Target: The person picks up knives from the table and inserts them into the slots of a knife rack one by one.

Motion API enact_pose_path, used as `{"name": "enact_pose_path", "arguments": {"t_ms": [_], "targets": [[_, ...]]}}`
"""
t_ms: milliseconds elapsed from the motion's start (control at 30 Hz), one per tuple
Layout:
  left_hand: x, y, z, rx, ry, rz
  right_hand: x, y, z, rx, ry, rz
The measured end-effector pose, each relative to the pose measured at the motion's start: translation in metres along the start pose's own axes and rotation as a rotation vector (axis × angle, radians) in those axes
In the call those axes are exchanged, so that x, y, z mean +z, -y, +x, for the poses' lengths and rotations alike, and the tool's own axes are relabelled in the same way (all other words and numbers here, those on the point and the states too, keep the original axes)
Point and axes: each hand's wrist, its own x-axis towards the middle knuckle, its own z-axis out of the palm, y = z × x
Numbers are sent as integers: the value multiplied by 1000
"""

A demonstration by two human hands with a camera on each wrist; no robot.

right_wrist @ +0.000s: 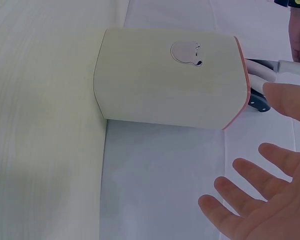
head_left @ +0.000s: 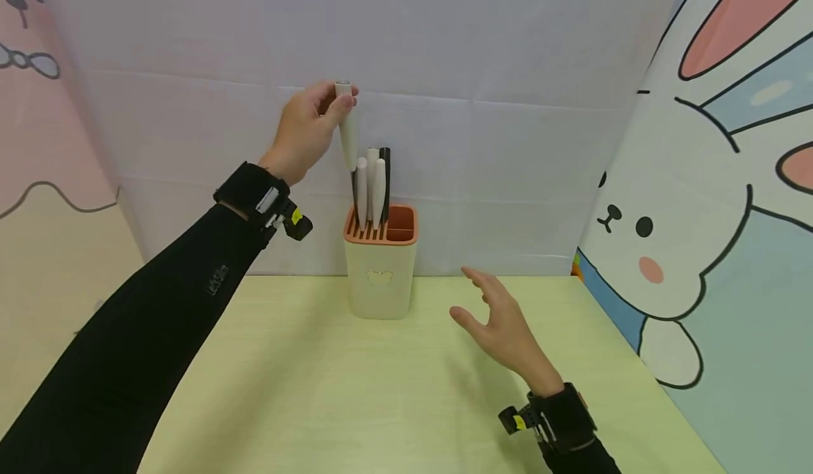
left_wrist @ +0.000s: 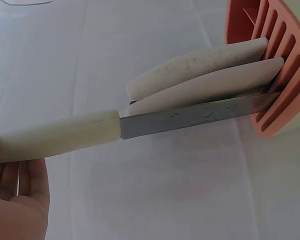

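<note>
My left hand (head_left: 310,130) pinches the end of a white-handled knife (left_wrist: 60,135) between thumb and fingers. Part of its blade (left_wrist: 190,119) shows above the slots, and the tip is hidden inside a cream knife block (head_left: 380,283) with an orange slotted top (left_wrist: 285,60). Beside it, several other handles stand in the block, white ones (head_left: 362,188) and a black one (head_left: 384,178). To the right of the block my right hand (head_left: 504,322) hovers above the table with spread, relaxed fingers (right_wrist: 240,202), holding nothing.
The block stands on a pale wooden table (head_left: 356,389) close to a white cloth backdrop (head_left: 495,156). Open square compartments (head_left: 401,223) take up the right of its top. A bunny-printed cloth (head_left: 699,262) hangs along the right side. Each wrist wears a black strap with a small camera.
</note>
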Motion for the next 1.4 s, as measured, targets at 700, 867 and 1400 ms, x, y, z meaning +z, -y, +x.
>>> {"name": "enact_pose_path", "arguments": {"t_ms": [700, 867, 1400], "targets": [[9, 64, 8, -51, 34, 70, 1, 3, 0, 2, 0, 5], [12, 74, 5, -62, 40, 109, 0, 3, 1, 3, 1, 3], [23, 96, -9, -91, 61, 105, 0, 6, 1, 14, 6, 2]]}}
